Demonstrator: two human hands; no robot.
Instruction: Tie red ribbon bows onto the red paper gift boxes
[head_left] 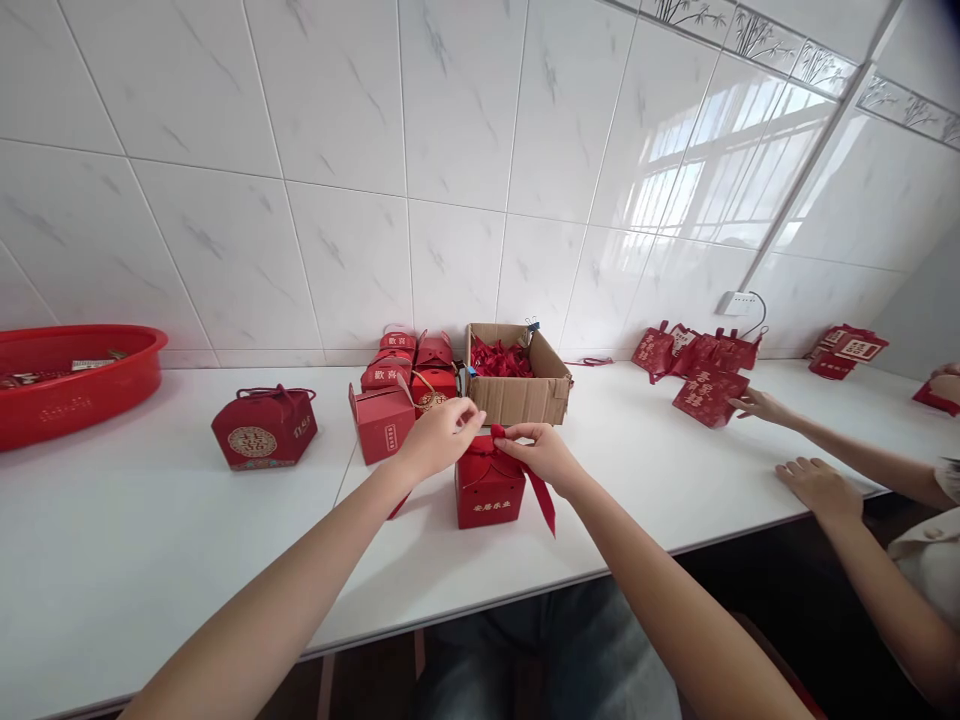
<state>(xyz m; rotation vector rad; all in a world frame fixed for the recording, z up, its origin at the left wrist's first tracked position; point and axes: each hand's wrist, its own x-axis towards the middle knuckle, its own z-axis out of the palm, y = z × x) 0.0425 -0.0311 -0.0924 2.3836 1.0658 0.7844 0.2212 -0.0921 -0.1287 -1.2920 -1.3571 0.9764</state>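
A small red gift box [489,498] with gold lettering stands upright on the table in front of me. My right hand [544,455] pinches a red ribbon [540,500] at the top of the box, and one tail hangs down the box's right side. Just above and left of the box top is my left hand [444,437], its fingertips pressed together. Whether anything thin is between them, I cannot make out. Another ribbon end shows below my left wrist.
Behind the box is a cardboard carton [517,398] of red ribbons. Several red boxes [384,420] stand left of it, with a handled box [264,430] and a red basin [82,390] farther left. On the right, a co-worker's hand [759,405] touches a red bag [709,397].
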